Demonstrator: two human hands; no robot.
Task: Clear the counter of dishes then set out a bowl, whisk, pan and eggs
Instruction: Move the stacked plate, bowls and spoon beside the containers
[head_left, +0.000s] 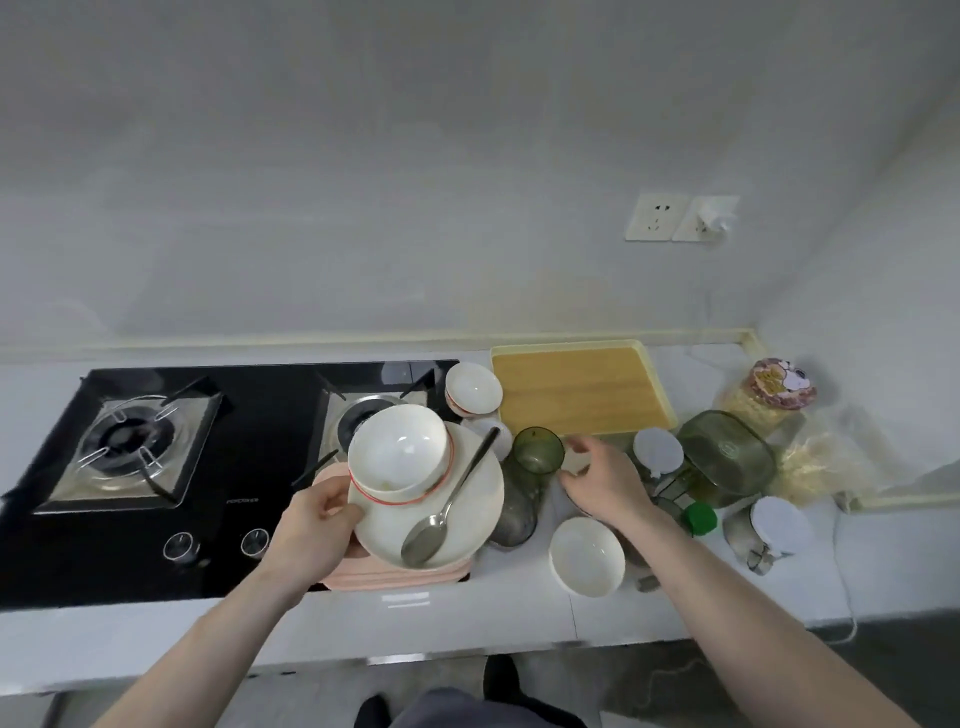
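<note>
My left hand (317, 514) grips the left rim of a white plate (467, 525) and holds it above a pink plate (395, 577) at the counter's front. On the white plate stand a red-rimmed white bowl (397, 454) and a metal spoon (447, 514). My right hand (605, 480) hovers with its fingers spread, just right of a green glass cup (537, 449). A white bowl (587, 556) sits below that hand. Another small white bowl (472, 387) stands by the stove.
A black two-burner gas stove (130, 441) fills the left. A wooden board in a yellow tray (576, 389) lies at the back. Jars with white lids (657, 449), a green glass container (727, 449), a green-capped bottle (698, 517) and bagged noodles (769, 395) crowd the right.
</note>
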